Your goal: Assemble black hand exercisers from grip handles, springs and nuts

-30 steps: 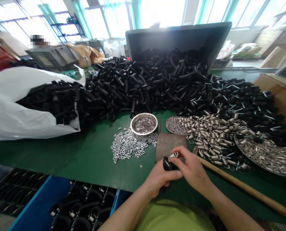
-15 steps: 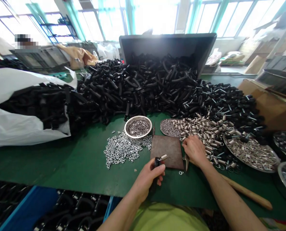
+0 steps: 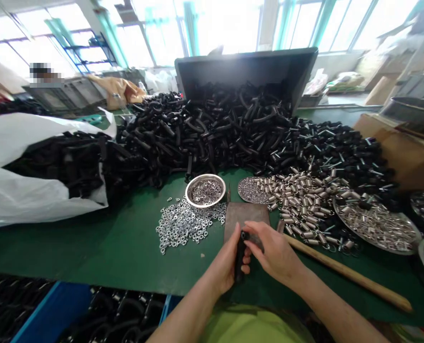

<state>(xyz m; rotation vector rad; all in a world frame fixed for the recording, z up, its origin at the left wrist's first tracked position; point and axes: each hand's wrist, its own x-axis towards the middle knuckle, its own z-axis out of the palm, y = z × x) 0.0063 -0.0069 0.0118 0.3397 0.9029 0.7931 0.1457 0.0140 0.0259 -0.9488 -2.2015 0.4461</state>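
Note:
My left hand (image 3: 223,262) is closed around a black plastic handle (image 3: 239,262), held roughly upright over the near edge of a square metal plate (image 3: 246,209). At the handle's top end, my right hand (image 3: 278,252) is closed in a pinch, thumb and fingertips touching the part. Whatever lies between those fingertips is hidden, and the spring seen on the part earlier does not show. To the right of the plate lies a wooden-handled hammer (image 3: 351,271), its head partly covered by my right hand. Loose coil springs (image 3: 305,209) lie beyond that hand.
Metal nuts (image 3: 183,226) are spread left of the plate, beside a round bowl (image 3: 187,195) of small metal parts. An oval tray (image 3: 239,194) and a larger tray (image 3: 387,248) hold more. Black handles (image 3: 205,128) heap across the back before a grey bin (image 3: 246,71). A blue crate (image 3: 55,309) stands lower left.
My right hand has come left from beside the springs to the black handle. My left hand has turned the handle more upright, and the spring on it is out of sight.

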